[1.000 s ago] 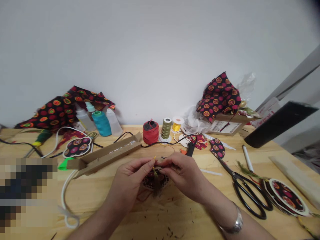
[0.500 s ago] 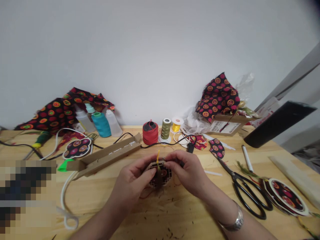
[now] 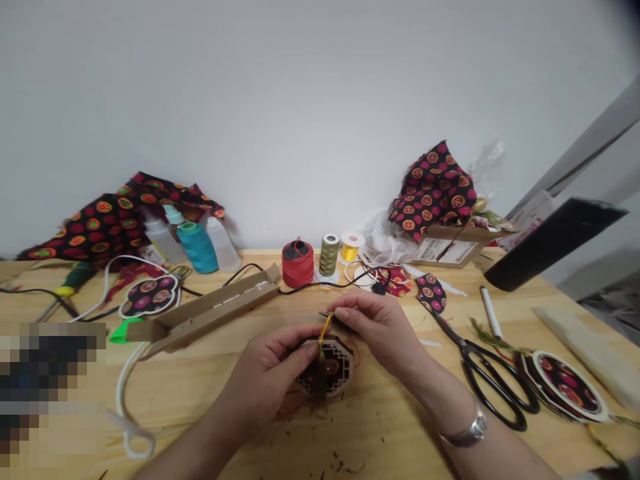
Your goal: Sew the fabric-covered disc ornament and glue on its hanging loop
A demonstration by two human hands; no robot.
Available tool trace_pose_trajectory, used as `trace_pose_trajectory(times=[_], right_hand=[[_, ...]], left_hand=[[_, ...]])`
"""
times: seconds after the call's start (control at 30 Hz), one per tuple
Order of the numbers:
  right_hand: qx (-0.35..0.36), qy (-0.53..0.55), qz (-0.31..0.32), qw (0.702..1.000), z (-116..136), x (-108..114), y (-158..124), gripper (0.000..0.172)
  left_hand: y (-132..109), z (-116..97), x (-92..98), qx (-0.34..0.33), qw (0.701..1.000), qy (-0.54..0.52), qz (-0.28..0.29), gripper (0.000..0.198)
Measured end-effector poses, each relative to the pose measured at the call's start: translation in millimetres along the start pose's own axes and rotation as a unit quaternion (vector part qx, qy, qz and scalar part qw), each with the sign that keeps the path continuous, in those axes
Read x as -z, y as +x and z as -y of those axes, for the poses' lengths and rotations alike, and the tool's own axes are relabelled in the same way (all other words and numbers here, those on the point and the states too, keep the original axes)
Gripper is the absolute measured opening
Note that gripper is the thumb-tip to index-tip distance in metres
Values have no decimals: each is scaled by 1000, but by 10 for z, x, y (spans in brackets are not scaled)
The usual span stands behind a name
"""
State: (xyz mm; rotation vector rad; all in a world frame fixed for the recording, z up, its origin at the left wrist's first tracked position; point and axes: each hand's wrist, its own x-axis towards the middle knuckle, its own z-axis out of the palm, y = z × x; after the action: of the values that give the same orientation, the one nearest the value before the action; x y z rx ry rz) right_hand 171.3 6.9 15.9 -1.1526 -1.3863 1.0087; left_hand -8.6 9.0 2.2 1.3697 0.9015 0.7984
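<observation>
My left hand point(image 3: 285, 363) pinches the edge of an octagonal ornament point(image 3: 340, 367), which has a pale lattice frame over dark patterned fabric. A dark olive tassel point(image 3: 319, 383) hangs across its front, below a small yellow cord loop point(image 3: 325, 328). Above and to the right, my right hand point(image 3: 367, 323) is closed on a thin dark pointed tool point(image 3: 326, 313), whose kind I cannot make out. The upper end of the yellow cord meets the tool's tip at the right fingertips, and the cord is stretched up from the ornament.
Large black scissors point(image 3: 493, 373) and a round fabric ornament point(image 3: 570, 387) lie at the right, near a white pen point(image 3: 491, 312). An open cardboard box point(image 3: 215, 310) lies at left. Behind stand red point(image 3: 298, 265), green point(image 3: 329, 257) and yellow point(image 3: 351, 248) thread spools.
My right hand has drawn the yellow cord up and away to the right, off the ornament's edge. The ornament sits slightly lower, and more of its front shows.
</observation>
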Motion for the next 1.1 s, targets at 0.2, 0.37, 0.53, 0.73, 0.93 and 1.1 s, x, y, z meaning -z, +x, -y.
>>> trace_pose_trajectory(times=[0.2, 0.37, 0.53, 0.73, 0.93, 1.1], right_hand=[[13, 36, 36, 999, 42, 1, -1, 5], [26, 4, 44, 999, 26, -7, -4, 6], [47, -64, 44, 996, 17, -10, -17, 11], [51, -97, 46, 993, 19, -5, -28, 12], [62, -101, 53, 992, 24, -11, -31, 12], [69, -100, 59, 991, 23, -17, -31, 12]], left_hand=[[-2, -2, -12, 11, 1000, 2, 29, 25], [-6, -1, -13, 11, 999, 5, 42, 29], [-24, -29, -24, -2, 999, 26, 39, 31], [-25, -28, -19, -11, 999, 37, 30, 31], [-16, -27, -14, -13, 999, 37, 37, 32], [-11, -39, -19, -8, 999, 34, 39, 31]])
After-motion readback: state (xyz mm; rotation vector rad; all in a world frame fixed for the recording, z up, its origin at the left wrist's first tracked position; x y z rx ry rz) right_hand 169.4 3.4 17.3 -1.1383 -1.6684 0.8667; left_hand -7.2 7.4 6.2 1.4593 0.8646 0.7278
